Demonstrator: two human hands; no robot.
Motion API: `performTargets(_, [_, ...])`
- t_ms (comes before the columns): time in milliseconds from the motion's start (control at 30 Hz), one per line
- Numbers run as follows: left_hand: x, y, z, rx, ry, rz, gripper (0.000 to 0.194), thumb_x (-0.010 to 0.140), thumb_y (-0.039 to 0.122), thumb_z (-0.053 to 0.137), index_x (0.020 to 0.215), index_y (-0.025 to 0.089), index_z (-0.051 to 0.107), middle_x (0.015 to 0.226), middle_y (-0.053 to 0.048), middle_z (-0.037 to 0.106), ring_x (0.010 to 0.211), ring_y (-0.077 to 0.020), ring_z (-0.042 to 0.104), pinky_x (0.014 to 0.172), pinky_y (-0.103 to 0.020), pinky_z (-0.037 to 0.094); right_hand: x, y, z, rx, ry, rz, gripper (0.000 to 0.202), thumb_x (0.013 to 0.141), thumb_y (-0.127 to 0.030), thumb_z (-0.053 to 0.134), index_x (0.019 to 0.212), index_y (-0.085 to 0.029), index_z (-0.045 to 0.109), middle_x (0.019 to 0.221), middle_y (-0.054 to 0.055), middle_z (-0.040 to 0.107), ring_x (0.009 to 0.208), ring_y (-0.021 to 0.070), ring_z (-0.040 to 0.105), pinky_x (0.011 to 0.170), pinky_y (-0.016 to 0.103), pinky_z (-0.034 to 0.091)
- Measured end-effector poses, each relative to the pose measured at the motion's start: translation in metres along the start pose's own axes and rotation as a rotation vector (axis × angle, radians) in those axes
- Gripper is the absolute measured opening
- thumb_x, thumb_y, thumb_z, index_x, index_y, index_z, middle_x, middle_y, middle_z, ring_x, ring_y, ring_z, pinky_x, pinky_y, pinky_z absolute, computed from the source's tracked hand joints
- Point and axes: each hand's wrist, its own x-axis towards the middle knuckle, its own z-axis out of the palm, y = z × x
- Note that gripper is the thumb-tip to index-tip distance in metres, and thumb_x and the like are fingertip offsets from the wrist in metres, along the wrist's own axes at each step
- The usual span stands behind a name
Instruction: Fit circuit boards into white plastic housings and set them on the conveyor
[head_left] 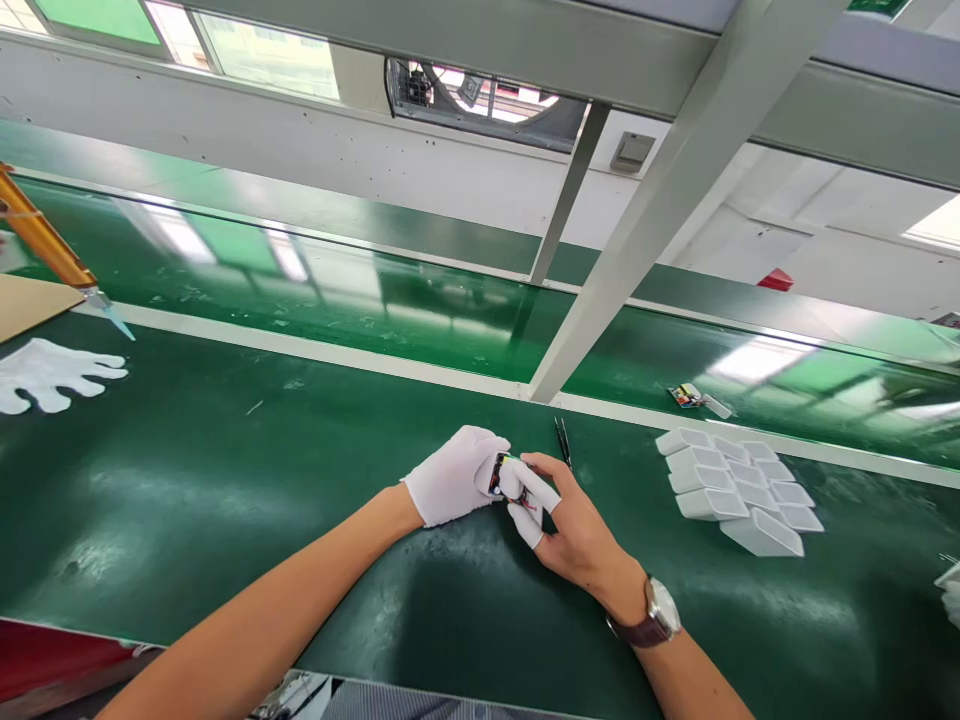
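My left hand (456, 478), in a white glove, is closed around a small white plastic case near the middle of the bench. A small circuit board (496, 474) with dark and yellow parts and thin red wires shows at the case's open side. My right hand (559, 515) wears white finger covers on the thumb and a finger. Its covered fingertips grip at the board and case, hiding part of both. Black tweezers (563, 443) lie on the bench just beyond my right hand.
Several white plastic cases (739, 490) stand grouped at the right. Another circuit board (685, 396) lies behind them on the conveyor belt (450, 325). A white glove (56, 375) and an amber syringe (49, 235) are at the left. A slanting metal post (645, 230) rises from the bench's back edge.
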Motion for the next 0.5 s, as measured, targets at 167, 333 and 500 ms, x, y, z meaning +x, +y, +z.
performTargets(167, [-0.0012, -0.0022, 0.0022, -0.013, 0.046, 0.052, 0.053, 0.08, 0.033, 0.078, 0.124, 0.02, 0.051, 0.109, -0.011, 0.064, 0.107, -0.0265, 0.063, 0.089, -0.041, 0.057, -0.0023, 0.0004, -0.0021, 0.011, -0.014, 0.001, 0.059, 0.093, -0.014, 0.057, 0.148, -0.023, 0.038, 0.135, 0.017, 0.054, 0.121, 0.0304, 0.062, 0.097, 0.047, 0.06])
performTargets(333, [-0.0011, -0.0006, 0.002, -0.041, 0.048, 0.041, 0.054, 0.08, 0.031, 0.077, 0.125, 0.021, 0.051, 0.11, -0.011, 0.063, 0.106, -0.0257, 0.063, 0.088, -0.041, 0.057, 0.0014, -0.0016, -0.0031, 0.029, 0.022, -0.023, 0.066, 0.092, -0.012, 0.057, 0.152, -0.025, 0.033, 0.135, 0.015, 0.057, 0.12, 0.0286, 0.063, 0.097, 0.045, 0.06])
performTargets(500, [0.0029, 0.0053, -0.0014, -0.047, 0.042, 0.004, 0.047, 0.079, 0.034, 0.077, 0.119, 0.019, 0.055, 0.102, -0.01, 0.066, 0.097, -0.025, 0.065, 0.085, -0.04, 0.056, 0.0024, 0.0006, -0.0032, 0.034, 0.053, -0.073, 0.07, 0.092, -0.009, 0.058, 0.154, -0.024, 0.031, 0.137, 0.016, 0.057, 0.124, 0.0283, 0.06, 0.1, 0.045, 0.059])
